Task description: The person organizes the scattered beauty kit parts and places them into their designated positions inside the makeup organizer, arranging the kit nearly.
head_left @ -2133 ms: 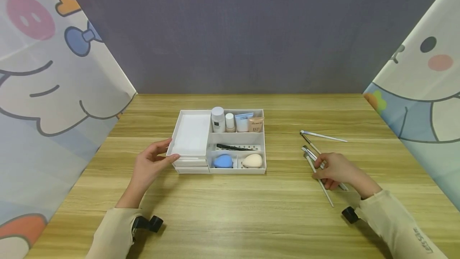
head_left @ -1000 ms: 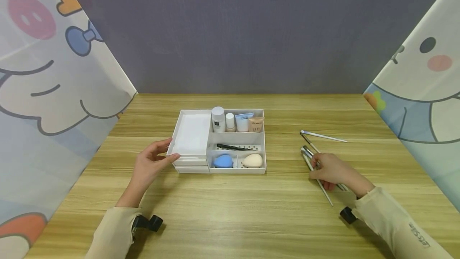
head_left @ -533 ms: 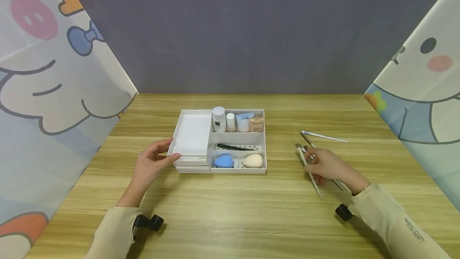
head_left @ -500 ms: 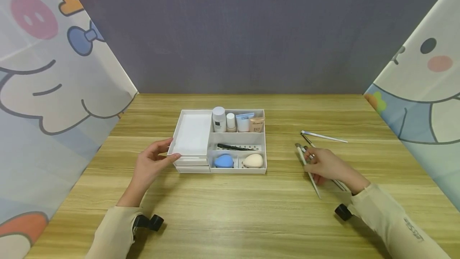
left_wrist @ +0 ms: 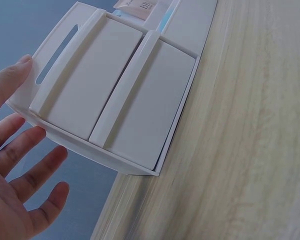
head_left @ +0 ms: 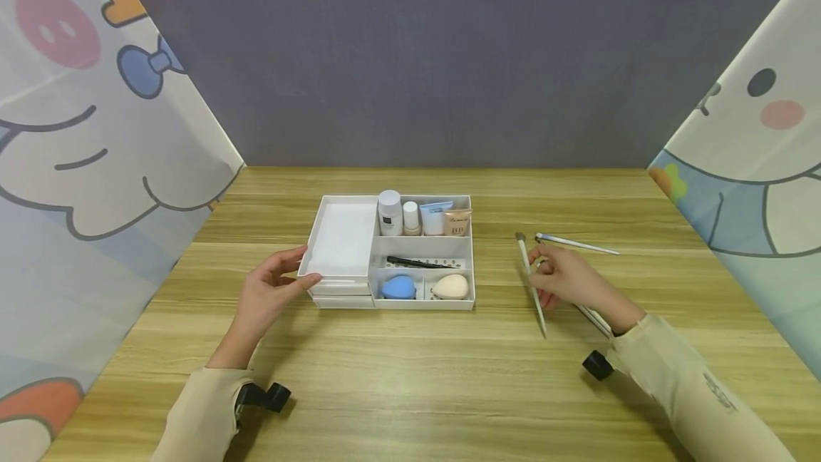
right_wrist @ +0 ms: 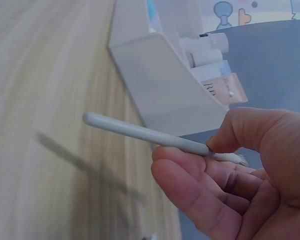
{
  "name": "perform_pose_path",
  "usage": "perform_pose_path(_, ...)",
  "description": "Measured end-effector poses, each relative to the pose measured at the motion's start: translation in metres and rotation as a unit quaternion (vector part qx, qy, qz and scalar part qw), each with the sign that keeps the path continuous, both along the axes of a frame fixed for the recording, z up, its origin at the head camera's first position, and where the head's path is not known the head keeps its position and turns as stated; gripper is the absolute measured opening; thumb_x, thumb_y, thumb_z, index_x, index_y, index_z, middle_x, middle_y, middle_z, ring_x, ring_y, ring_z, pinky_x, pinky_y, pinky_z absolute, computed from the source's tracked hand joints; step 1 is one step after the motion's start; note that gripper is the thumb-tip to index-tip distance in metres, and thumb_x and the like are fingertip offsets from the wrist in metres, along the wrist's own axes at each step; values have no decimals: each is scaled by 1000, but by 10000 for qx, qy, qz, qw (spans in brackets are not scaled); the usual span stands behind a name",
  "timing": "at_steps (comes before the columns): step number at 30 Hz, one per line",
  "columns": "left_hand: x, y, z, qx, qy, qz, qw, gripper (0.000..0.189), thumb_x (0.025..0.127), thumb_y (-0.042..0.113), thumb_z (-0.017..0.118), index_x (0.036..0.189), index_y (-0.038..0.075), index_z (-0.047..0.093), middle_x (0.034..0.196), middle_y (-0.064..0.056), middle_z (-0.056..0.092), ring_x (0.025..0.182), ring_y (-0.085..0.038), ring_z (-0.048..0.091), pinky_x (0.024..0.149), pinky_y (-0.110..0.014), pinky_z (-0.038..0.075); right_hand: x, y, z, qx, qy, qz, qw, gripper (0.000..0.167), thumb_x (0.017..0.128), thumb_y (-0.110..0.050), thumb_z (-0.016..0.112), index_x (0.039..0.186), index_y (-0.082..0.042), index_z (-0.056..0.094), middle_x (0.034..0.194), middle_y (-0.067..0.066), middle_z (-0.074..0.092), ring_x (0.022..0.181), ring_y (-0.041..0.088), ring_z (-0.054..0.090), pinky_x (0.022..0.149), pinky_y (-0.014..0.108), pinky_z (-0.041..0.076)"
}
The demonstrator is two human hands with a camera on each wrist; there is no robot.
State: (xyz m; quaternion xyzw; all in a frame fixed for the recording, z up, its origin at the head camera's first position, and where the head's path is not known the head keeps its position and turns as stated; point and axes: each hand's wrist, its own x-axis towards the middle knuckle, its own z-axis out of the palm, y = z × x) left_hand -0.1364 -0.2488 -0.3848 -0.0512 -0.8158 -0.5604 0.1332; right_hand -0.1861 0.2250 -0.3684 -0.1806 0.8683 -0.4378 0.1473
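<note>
My right hand pinches a white-handled makeup brush between thumb and fingers, bristles pointing away. In the right wrist view, the brush handle hovers over the table with its shadow below. More brushes lie partly hidden under that hand, and a white brush with a bluish tip lies just beyond. My left hand holds the front left corner of a white makeup organizer, thumb at the front and fingers along the side. Two closed drawers face the left wrist camera.
The organizer's right compartments hold a white bottle, a small capped bottle, two tubes, a black pencil-like item, a blue sponge and a cream sponge. A dark panel rises behind the wooden table.
My right hand has lifted one brush from the group and carried it left and away from me, towards the organizer. The left hand and organizer have stayed in place.
</note>
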Motion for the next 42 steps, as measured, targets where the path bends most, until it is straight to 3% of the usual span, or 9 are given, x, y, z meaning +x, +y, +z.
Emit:
perform_pose_path(11, 0, 0, 0, -72, 6, 32, 10000, 46, 85, 6, 79, 127, -2, 63, 111, 8, 69, 97, 1, 62, 75, -18, 53, -8, -14, 13, -160, 159, 64, 9997, 35, 91, 3, 54, 122, 15, 45, 67, 8, 63, 57, 27, 66, 53, 43, 59)
perform_pose_path(18, -1, 0, -1, -44, 117, -28, 9999, 45, 85, 4, 79, 127, -3, 63, 113, 12, 68, 98, 1, 62, 75, -18, 53, -12, -24, 20, -369, 55, 2, 9993, 33, 90, 5, 52, 120, 15, 44, 68, 13, 64, 59, 35, 66, 56, 50, 59)
perform_pose_path(25, 0, 0, 0, 52, 103, -9, 9999, 45, 84, 2, 79, 125, -4, 64, 111, 10, 68, 97, 0, 63, 75, -18, 54, -16, -35, 29, -507, 165, 14, 9986, 32, 90, 4, 54, 120, 12, 46, 69, 12, 65, 57, 27, 66, 57, 50, 59)
perform_pose_path(34, -1, 0, -2, 33, 98, -16, 9999, 46, 84, 3, 79, 127, -4, 63, 111, 16, 67, 98, 1, 62, 75, -18, 53, -25, -53, 37, -537, 175, -19, 9984, 31, 90, 2, 54, 119, 9, 47, 67, 9, 64, 58, 28, 66, 59, 51, 59)
perform_pose_path(42, -1, -1, -3, 165, 227, -121, 9995, 46, 84, 1, 78, 127, -4, 63, 111, 16, 66, 98, -1, 63, 76, -18, 53, -28, -69, 44, -901, 227, 7, 9957, 30, 89, 5, 53, 118, 11, 47, 67, 12, 65, 55, 28, 66, 60, 54, 58)
